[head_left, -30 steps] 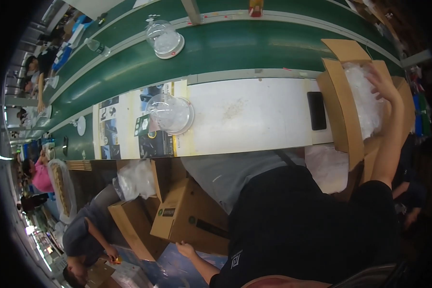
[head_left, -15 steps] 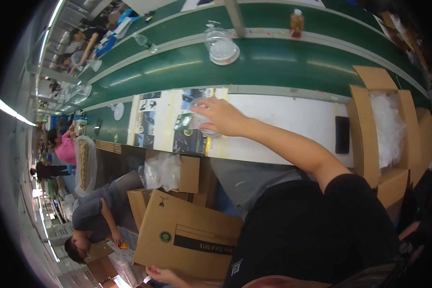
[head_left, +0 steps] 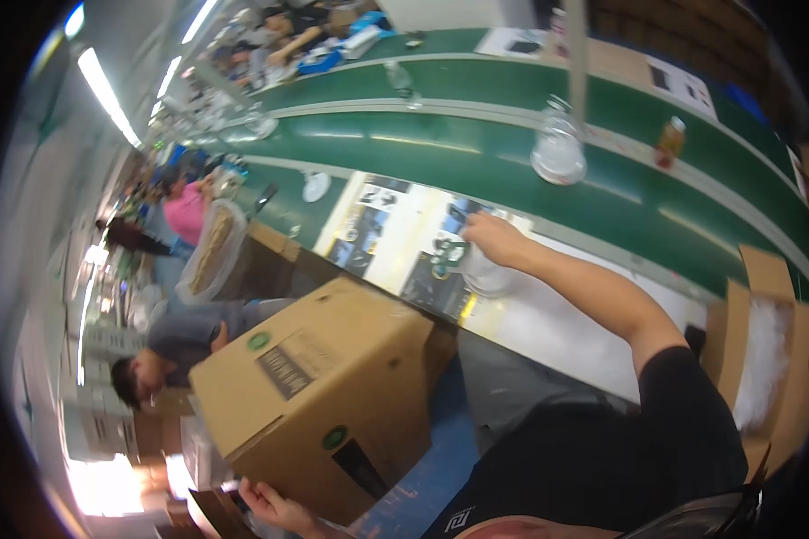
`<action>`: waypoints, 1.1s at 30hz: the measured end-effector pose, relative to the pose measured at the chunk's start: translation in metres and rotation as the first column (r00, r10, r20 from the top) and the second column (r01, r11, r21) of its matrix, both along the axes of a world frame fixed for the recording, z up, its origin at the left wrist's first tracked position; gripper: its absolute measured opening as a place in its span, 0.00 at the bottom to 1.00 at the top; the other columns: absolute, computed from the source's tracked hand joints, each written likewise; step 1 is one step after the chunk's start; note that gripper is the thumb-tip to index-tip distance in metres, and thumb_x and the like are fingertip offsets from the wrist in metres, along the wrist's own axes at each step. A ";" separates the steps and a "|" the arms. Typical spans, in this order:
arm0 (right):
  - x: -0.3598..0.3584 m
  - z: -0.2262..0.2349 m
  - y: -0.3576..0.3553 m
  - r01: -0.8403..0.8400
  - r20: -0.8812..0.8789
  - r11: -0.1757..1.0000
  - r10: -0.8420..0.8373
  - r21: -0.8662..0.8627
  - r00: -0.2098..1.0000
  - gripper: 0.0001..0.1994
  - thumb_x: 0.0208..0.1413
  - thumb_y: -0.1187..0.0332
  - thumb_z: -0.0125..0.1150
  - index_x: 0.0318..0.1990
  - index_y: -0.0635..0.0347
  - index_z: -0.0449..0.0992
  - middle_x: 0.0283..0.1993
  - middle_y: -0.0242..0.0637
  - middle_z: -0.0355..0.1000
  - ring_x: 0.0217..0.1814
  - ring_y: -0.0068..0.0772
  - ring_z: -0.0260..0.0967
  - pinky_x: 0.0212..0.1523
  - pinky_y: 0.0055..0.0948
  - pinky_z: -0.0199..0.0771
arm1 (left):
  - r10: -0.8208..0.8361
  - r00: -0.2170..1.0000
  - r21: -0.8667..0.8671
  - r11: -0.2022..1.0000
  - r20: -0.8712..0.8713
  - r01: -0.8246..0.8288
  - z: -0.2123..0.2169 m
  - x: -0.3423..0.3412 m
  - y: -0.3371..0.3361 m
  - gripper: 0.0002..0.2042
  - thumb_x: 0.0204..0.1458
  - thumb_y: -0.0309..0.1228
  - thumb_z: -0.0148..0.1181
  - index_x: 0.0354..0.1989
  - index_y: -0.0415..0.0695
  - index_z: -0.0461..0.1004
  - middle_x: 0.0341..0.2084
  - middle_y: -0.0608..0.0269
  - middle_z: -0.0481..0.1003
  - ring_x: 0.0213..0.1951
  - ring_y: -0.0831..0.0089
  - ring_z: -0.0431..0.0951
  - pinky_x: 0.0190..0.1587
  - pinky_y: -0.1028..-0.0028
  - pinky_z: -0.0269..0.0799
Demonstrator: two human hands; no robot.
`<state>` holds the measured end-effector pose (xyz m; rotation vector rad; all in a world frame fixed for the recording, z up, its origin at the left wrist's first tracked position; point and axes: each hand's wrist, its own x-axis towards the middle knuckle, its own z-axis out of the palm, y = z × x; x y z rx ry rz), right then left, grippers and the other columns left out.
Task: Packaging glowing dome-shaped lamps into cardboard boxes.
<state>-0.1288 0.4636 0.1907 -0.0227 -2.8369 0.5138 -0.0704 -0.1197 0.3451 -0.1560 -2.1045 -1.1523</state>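
Observation:
A large brown cardboard box [head_left: 368,359], with green round marks and dark printed panels, is tilted in front of me on the left. My left hand [head_left: 274,505] is closed at its lower corner, the fingers only partly visible. My right hand [head_left: 496,241] reaches over the worktable [head_left: 557,310], its fingers curled at the upper part of a clear, wide-based plastic piece [head_left: 487,280]. This piece is over the printed sheets taped to the tabletop; motion blur softens its outline. A similar clear bottle-shaped plastic piece [head_left: 559,148] stands on the green conveyor.
An open carton [head_left: 742,350] holding clear plastic bags stands at the right. A small amber bottle [head_left: 670,142] is on the rail across the conveyor. A person in grey [head_left: 189,346] is close behind the box, and one in pink [head_left: 189,211] is farther off.
The view has swung, and the scene sits tilted and farther right. The cardboard box has risen and turned, showing another face. My right hand stays over the printed sheets.

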 end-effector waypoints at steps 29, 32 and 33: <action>-0.167 0.076 0.078 0.097 -0.198 0.995 -0.089 0.030 0.976 0.12 0.53 0.56 0.65 0.39 0.51 0.81 0.42 0.43 0.77 0.50 0.51 0.73 0.49 0.50 0.74 | -0.723 0.677 -0.372 0.595 0.139 0.712 0.105 -0.019 0.208 0.04 0.53 0.17 0.55 0.33 0.32 0.77 0.25 0.48 0.77 0.27 0.57 0.77 0.34 0.66 0.74; -0.050 0.093 0.204 0.405 -0.175 0.906 -0.382 0.121 0.908 0.12 0.53 0.57 0.64 0.40 0.52 0.81 0.43 0.43 0.77 0.51 0.50 0.73 0.49 0.51 0.74 | -0.843 0.455 -0.419 0.316 0.286 0.851 0.102 -0.013 0.257 0.08 0.48 0.16 0.57 0.36 0.35 0.78 0.26 0.51 0.77 0.28 0.56 0.77 0.33 0.66 0.74; -0.010 0.091 0.233 0.475 -0.157 0.867 -0.453 0.152 0.878 0.12 0.53 0.57 0.64 0.40 0.52 0.81 0.42 0.43 0.77 0.51 0.51 0.73 0.49 0.52 0.74 | -0.864 0.367 -0.422 0.206 0.346 0.883 0.107 -0.008 0.272 0.10 0.46 0.16 0.58 0.37 0.36 0.78 0.27 0.52 0.77 0.28 0.57 0.77 0.32 0.66 0.74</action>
